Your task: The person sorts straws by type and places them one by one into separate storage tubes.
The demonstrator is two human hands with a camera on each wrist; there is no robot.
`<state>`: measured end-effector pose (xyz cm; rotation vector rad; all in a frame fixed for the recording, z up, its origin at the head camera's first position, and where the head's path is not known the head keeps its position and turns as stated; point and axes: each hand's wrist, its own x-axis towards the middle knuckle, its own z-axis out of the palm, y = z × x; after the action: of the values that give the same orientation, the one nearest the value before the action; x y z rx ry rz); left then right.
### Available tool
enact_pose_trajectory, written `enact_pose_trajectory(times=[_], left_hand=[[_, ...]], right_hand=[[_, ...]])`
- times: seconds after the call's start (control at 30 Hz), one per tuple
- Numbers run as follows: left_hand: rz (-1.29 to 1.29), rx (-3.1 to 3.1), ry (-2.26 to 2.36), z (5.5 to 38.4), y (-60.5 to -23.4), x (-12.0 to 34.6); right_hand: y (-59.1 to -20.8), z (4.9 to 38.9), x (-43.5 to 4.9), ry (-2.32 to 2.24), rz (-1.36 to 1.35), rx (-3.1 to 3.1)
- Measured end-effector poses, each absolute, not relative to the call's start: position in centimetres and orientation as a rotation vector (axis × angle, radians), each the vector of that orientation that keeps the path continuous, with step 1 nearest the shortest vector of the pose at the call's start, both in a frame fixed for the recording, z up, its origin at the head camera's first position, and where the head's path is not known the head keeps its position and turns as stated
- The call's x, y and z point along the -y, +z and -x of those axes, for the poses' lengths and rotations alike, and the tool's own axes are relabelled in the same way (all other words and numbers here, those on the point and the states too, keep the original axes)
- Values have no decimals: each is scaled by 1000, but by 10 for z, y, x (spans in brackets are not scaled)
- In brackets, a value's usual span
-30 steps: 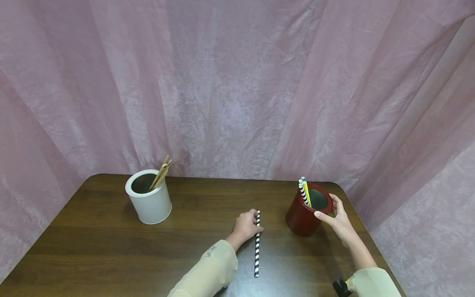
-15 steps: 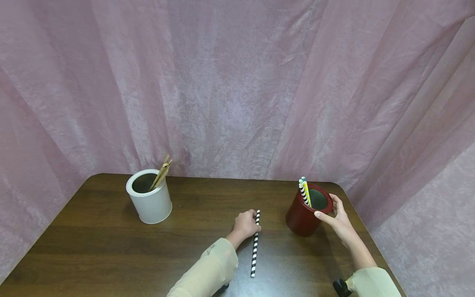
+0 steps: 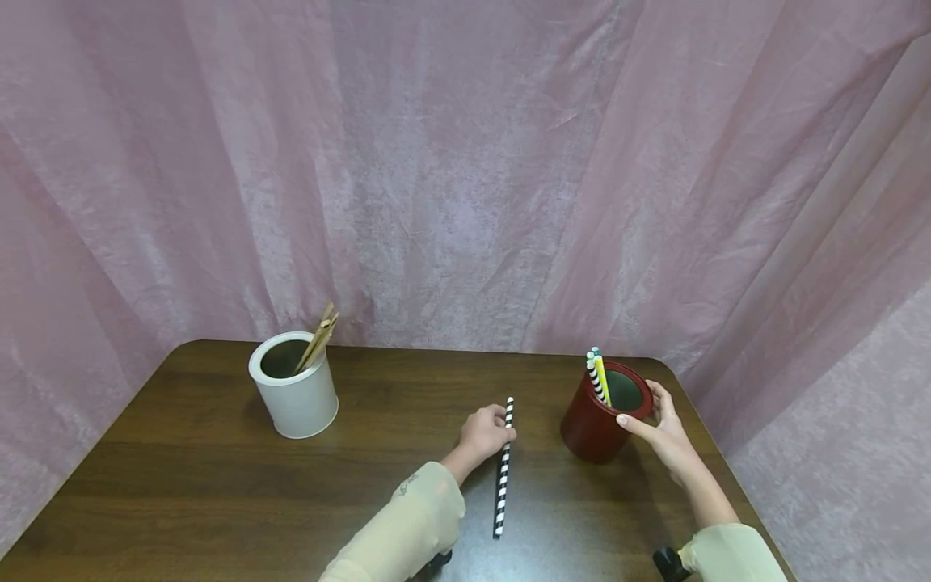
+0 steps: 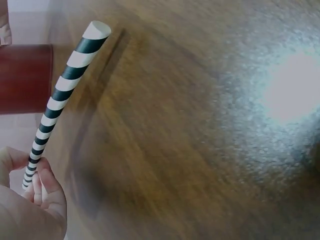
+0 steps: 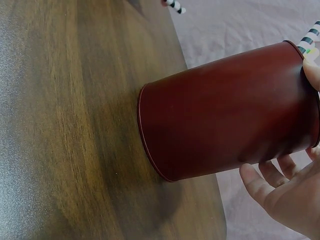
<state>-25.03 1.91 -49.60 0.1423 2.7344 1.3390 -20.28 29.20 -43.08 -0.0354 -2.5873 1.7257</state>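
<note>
In the head view my left hand pinches a black-and-white striped straw between thumb and fingers, near its far end. The left wrist view shows the straw slanting up off the table, its shadow lying apart from it. My right hand holds a dark red cylindrical cup at its right side, thumb at the rim and fingers round the wall. Several straws, striped black, yellow and teal on white, lean inside the cup's left side. The right wrist view shows the red cup upright on the wood.
A white cylindrical cup with thin tan sticks stands at the back left of the brown wooden table. A pink curtain hangs right behind the table and along its right side.
My left hand has shifted slightly away from me with the straw, whose near end first swung left and then rose a little. My right hand and the red cup have stayed put.
</note>
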Motion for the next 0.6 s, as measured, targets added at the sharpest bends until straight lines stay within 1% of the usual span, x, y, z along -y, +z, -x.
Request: enact_pose_trajectory(times=[0.2,0.37,0.6], left_hand=[[-99,-2645,1497,253,-490,-23],[-114,-2630,1582,256,-483,-24],[-124,-2551,1699,264,-461,-25]], right_hand=[[-431,203,-292,1717,37,2584],[-432,202,-292,1722,26,2578],[-431,203,-291,1728,26,2570]])
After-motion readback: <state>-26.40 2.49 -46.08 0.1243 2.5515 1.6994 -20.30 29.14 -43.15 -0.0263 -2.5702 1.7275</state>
